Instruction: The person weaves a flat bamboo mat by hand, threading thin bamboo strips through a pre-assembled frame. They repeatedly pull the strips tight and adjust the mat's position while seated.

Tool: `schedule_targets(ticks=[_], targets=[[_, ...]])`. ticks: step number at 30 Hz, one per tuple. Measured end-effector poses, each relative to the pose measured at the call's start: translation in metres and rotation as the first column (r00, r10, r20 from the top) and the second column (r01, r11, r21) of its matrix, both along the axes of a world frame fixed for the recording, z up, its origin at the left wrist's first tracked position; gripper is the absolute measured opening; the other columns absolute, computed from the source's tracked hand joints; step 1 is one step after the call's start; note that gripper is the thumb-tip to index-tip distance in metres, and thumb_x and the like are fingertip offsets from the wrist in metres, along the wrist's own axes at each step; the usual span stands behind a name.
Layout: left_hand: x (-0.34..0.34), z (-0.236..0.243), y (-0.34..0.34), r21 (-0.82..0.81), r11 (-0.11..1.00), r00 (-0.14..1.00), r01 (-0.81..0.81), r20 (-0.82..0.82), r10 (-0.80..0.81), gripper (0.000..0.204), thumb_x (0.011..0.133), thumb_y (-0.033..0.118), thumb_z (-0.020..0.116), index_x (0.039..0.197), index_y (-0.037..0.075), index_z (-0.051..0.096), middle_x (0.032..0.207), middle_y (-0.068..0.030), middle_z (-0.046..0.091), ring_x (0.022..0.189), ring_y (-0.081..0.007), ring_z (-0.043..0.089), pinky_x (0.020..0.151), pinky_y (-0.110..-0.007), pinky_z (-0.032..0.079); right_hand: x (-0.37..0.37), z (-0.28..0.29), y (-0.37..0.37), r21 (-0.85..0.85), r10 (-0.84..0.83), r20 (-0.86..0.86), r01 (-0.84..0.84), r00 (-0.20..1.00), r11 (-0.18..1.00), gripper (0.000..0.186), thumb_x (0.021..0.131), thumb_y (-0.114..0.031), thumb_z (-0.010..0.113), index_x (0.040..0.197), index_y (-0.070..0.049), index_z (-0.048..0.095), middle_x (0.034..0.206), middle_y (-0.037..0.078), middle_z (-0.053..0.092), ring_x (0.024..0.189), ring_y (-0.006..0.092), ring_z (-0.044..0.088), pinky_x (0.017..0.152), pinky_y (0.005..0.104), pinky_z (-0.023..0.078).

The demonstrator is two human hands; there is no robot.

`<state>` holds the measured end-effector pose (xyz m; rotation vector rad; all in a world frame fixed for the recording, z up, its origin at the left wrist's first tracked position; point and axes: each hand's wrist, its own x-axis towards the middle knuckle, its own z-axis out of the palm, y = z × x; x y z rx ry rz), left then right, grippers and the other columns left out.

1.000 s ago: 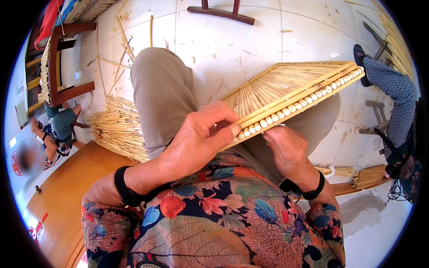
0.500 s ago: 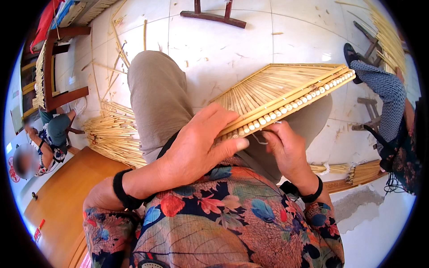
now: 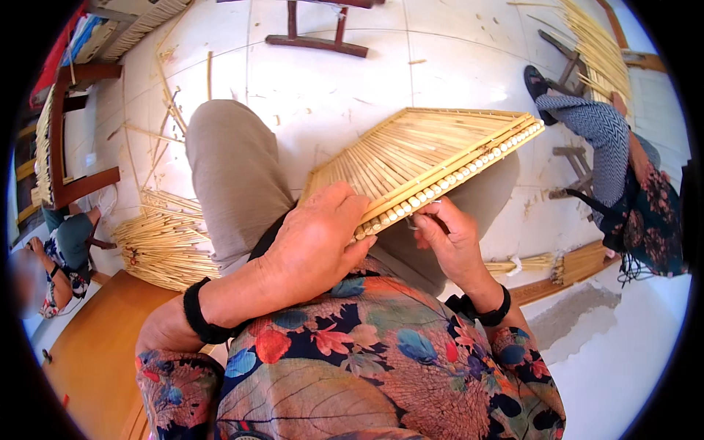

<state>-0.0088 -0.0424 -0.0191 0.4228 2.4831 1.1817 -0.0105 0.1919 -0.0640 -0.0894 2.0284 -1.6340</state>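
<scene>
A fan-shaped panel of yellow reed stalks (image 3: 392,158) rests tilted across my lap. Along its near edge, cut stalk ends stand in a row beneath lengthwise strips. My left hand (image 3: 312,231) clamps the panel's left corner, fingers on top and thumb by the stalk ends. Just under that edge, right of my left hand, my right hand (image 3: 449,233) has its thumb and fingers pinched together. A thin, shiny strand or needle (image 3: 434,203) shows at those fingertips; which of the two, I cannot tell. The panel hides its own underside.
Bundled stalks (image 3: 165,235) lie to the left, beside an orange-brown board (image 3: 110,345). Wooden stools (image 3: 315,44) stand ahead and at the right. One person (image 3: 62,257) sits at far left; another (image 3: 609,161) sits at right near more stalks. Scraps dot the tiled floor.
The whole view has shifted, so the panel and my hands appear further left. My right fingers have drawn closer together, and the loose loop of strand beside them no longer shows.
</scene>
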Motion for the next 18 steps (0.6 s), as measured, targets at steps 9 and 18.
schedule_targets(ticks=[9,18], targets=[[0.010,0.017,0.009,-0.052,0.977,0.959,0.205,-0.187,-0.211,0.051,0.063,0.004,0.078,0.108,-0.007,0.056,0.096,-0.0177,0.053,0.084,-0.0352,0.056,0.069,-0.042,0.048,0.034,0.000,0.020,0.074,-0.014,-0.282,0.036,0.959,0.997,0.011,0.087,-0.004,0.068,0.097,0.000,0.067,0.080,0.009,0.066,0.065,0.0187,0.064,0.058,0.0298,0.049],[0.028,0.025,0.005,-0.061,0.970,0.941,0.234,-0.238,-0.242,0.056,0.061,0.004,0.079,0.109,-0.009,0.055,0.097,-0.0193,0.053,0.083,-0.0353,0.056,0.069,-0.042,0.048,0.059,0.001,0.020,0.001,-0.043,-0.213,0.044,0.976,0.999,0.007,0.088,-0.004,0.068,0.094,0.000,0.067,0.069,0.008,0.066,0.061,0.0166,0.065,0.054,0.0282,0.048]])
